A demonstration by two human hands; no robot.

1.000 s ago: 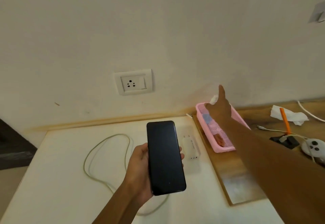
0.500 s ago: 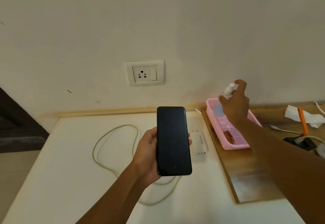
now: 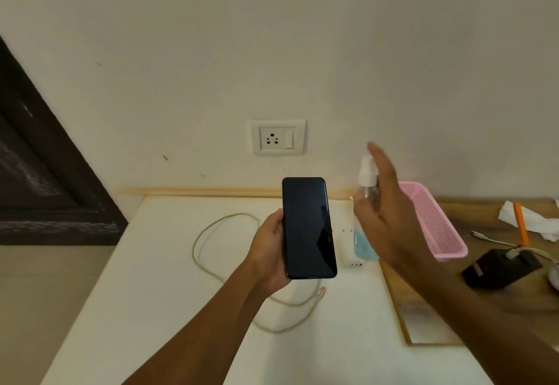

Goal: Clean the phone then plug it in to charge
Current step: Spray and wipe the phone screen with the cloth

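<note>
You are at the start of the cleaning step: your left hand grips the phone by its left edge, fingers curled behind it, and holds it upright above the white table with the dark screen facing you. Your right hand holds a clear spray bottle just right of the phone, with a little blue liquid in the bottom; the lower fingers and thumb look wrapped round its body, while the forefinger is raised above the white pump head, apart from it. By my reading the next move is to turn the nozzle toward the screen, bring the forefinger down on the pump and give a light spray, then fetch something to wipe with. The crumpled white tissue lies far right on the wooden board, well apart from you, with an orange stick across it. For charging, the white adapter sits on the table just behind the phone, the pale cable loops beneath your left forearm, and the wall socket is straight ahead above the far edge. The pink basket stands close behind your right hand, and a black block with cords lies further right; mind the basket rim as you swing the bottle, and keep spray off the adapter below.
</note>
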